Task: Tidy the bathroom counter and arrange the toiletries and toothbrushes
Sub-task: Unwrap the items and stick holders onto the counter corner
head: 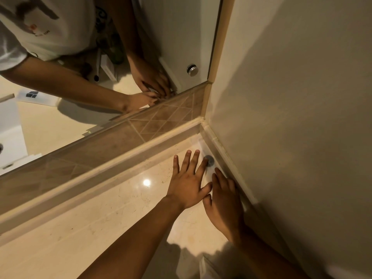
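Observation:
In the counter's far right corner a clear plastic piece (203,147) with a dark round disc (209,160) lies against the wall. My left hand (188,184) rests flat on the cream marble counter (100,228), fingers spread, with the index fingertip touching the disc. My right hand (223,202) lies along the wall's base trim on top of the clear piece, fingers stretched out and close together. Whether it grips the piece is hidden. No toothbrush or bottle sits directly in view. The mirror (177,37) reflects a dark-tipped toothbrush (97,66) and a white box (107,67).
A brown tiled backsplash (120,137) runs under the mirror, and a plain wall (291,97) closes the right side. A round metal mirror fastener (192,70) sits near the corner. A white box edge (203,265) shows at the bottom. The mirror reflects a leaflet (34,96) and the sink.

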`<state>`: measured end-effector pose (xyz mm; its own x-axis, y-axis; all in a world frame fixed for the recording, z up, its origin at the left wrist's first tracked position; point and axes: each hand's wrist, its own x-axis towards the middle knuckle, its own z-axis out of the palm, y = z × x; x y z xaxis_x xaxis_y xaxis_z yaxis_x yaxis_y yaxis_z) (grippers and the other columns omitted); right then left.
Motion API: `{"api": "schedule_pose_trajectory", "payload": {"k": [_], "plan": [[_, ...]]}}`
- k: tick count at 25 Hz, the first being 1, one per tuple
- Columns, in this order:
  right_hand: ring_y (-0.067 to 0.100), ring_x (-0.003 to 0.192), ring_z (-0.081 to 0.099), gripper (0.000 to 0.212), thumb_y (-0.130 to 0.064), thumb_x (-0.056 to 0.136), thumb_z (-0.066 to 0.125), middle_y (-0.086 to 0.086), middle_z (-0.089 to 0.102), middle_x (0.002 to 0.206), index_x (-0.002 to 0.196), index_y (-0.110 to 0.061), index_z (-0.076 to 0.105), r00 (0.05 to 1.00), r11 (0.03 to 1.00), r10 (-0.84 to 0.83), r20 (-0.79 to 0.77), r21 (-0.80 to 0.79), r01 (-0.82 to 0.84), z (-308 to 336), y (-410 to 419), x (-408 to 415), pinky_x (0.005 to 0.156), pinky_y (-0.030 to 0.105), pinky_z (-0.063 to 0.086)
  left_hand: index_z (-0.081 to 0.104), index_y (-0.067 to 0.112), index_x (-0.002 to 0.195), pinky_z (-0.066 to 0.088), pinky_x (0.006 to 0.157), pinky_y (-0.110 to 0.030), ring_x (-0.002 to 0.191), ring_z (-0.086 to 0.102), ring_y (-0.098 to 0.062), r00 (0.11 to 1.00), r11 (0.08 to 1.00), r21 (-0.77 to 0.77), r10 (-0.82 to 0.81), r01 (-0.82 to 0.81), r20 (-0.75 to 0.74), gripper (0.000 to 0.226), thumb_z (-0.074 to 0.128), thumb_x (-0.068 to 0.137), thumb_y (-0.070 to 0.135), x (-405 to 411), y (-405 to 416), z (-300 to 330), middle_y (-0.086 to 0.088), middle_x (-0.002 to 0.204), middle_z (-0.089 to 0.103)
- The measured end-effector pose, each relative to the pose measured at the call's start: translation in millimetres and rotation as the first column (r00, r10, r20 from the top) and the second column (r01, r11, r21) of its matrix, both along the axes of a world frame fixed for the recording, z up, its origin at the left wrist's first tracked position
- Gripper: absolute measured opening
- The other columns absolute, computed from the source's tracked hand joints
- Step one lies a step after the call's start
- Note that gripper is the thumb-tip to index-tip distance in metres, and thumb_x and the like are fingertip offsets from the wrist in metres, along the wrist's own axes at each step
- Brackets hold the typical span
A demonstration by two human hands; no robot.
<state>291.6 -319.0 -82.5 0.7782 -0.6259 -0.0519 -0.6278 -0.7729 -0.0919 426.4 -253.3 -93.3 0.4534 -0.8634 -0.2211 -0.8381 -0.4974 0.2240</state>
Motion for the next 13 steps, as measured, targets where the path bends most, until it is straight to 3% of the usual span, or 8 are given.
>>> {"api": "schedule_pose_trajectory", "payload": {"k": [9, 13], "plan": [[0.035, 0.124, 0.06, 0.074, -0.048, 0.076, 0.076, 0.012, 0.057, 0.145, 0.136, -0.009, 0.061, 1.0, 0.999, -0.01, -0.019, 0.044, 0.01, -2.8, 0.9, 0.5, 0.101, 0.052, 0.052, 0.009, 0.03, 0.16, -0.007, 0.122, -0.061, 0.155, -0.012, -0.03, 1.0, 1.0, 0.028, 0.006, -0.006, -0.001, 0.076, 0.019, 0.096, 0.07, -0.3, -0.9, -2.2, -0.006, 0.17, -0.002], [0.034, 0.13, 0.055, 0.063, -0.045, 0.082, 0.072, 0.011, 0.053, 0.148, 0.135, -0.013, 0.061, 0.999, 0.994, -0.03, 0.027, 0.11, 0.026, 4.9, 2.2, -1.4, 0.104, 0.051, 0.049, 0.005, 0.028, 0.16, -0.006, 0.123, -0.059, 0.155, -0.011, -0.03, 0.999, 0.999, 0.038, 0.029, -0.028, -0.025, 0.078, 0.02, 0.096, 0.07, -4.8, 4.6, 5.1, -0.007, 0.17, -0.004]]}}
